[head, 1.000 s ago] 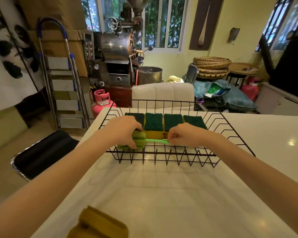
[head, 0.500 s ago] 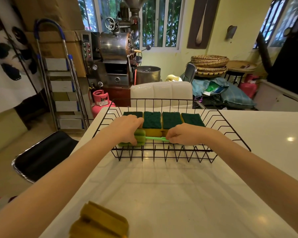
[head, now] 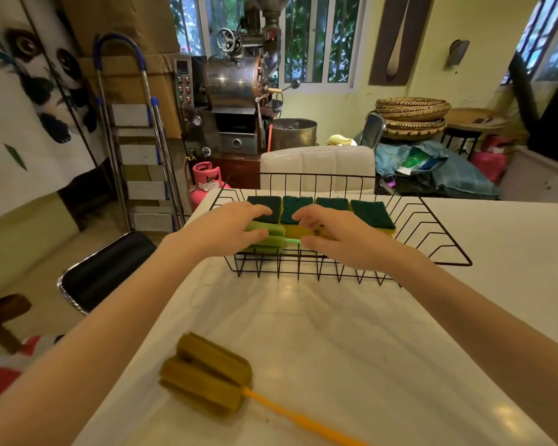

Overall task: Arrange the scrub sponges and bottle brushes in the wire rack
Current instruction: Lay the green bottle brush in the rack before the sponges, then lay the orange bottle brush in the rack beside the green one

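**Brush laid along the front of a rack already lined with sponges**

Hands meet over the black wire rack (head: 432, 239) on our white table (head: 335, 333), and we read the pose as a settling touch, not a carry. Our left hand (head: 229, 230) rests on the light green foam head of a bottle brush (head: 266, 241), thumb and fingers loosely curled around it, pressing it down inside the rack's near left corner. Our right hand (head: 339, 239) lies over the brush's thin green handle; fingers half spread, and we cannot tell whether they pinch it or merely cover it. Laid lengthwise along the front wire, the brush keeps clear of the four dark green and yellow scrub sponges (head: 372, 214), which sit side by side, scouring face up, across the back row. That layout seems chosen to give each kind its own lane. Outside the rack, near the table's front edge, an olive-brown foam bottle brush with an orange handle (head: 207, 378) lies waiting, so the job looks unfinished.
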### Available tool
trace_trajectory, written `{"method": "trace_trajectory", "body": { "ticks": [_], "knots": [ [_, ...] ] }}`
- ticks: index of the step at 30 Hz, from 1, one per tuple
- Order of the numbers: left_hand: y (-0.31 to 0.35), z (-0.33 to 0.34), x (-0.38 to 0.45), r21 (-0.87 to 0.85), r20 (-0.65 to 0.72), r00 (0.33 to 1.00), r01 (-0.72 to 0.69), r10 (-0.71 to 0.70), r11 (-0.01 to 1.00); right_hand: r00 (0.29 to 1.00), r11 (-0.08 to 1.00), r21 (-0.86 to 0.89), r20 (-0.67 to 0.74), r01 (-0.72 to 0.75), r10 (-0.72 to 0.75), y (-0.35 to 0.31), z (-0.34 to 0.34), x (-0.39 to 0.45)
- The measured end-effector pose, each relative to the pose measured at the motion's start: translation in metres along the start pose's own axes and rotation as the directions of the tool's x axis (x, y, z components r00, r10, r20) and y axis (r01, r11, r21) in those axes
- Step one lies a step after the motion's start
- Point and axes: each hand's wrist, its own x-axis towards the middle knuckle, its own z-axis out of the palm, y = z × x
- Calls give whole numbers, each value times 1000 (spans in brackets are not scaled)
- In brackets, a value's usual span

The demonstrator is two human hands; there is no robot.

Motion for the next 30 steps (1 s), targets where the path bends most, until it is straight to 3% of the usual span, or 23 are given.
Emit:
{"method": "trace_trajectory", "body": {
  "ticks": [4, 7, 12, 15, 19, 23, 30],
  "knots": [
    [13, -5, -44, -207, -158, 984, -111, 79, 972, 987, 991, 56, -117, 118, -111, -18, 16, -23],
    [23, -3, -78, -335, -192, 974, -180, 120, 925, 977, 983, 48, -127, 179, -172, -25, 34, -42],
    [21, 7, -123, -400, -42, 991, -131, 124, 907, 953, 960, -34, -119, 277, -279, -31, 56, -67],
    [15, 17, -139, -373, 119, 983, -88, 142, 924, 964, 964, 42, 29, 264, -265, -36, 65, -80],
    [7, 28, -148, -319, 279, 950, -46, 140, 947, 942, 959, -54, 210, 278, -261, -42, 78, -88],
    [4, 36, -153, -257, 294, 948, -42, 119, 966, 921, 948, -100, 288, 301, -262, -43, 86, -93],
    [7, 37, -141, -266, 289, 950, -39, 118, 963, 941, 956, -110, 242, 271, -238, -45, 84, -97]
  ]
}}
